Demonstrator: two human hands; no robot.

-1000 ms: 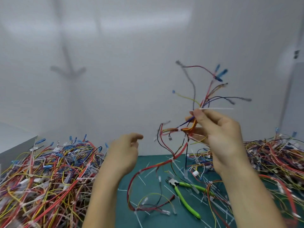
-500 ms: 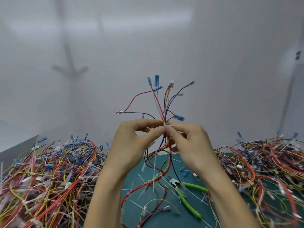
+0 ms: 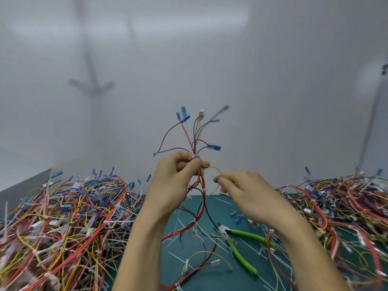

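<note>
Yellow wire (image 3: 215, 168) pinched (seemingly), right hand (image 3: 245, 192), left hand (image 3: 174, 181) gripping harness (image 3: 194, 148)

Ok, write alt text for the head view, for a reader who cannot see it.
A person's left hand grips a bundle of coloured wires upright, while the right hand pinches a yellow wire looping out of it. Below, green-handled cutters lie on a green mat between two big heaps of tangled wires.
</note>
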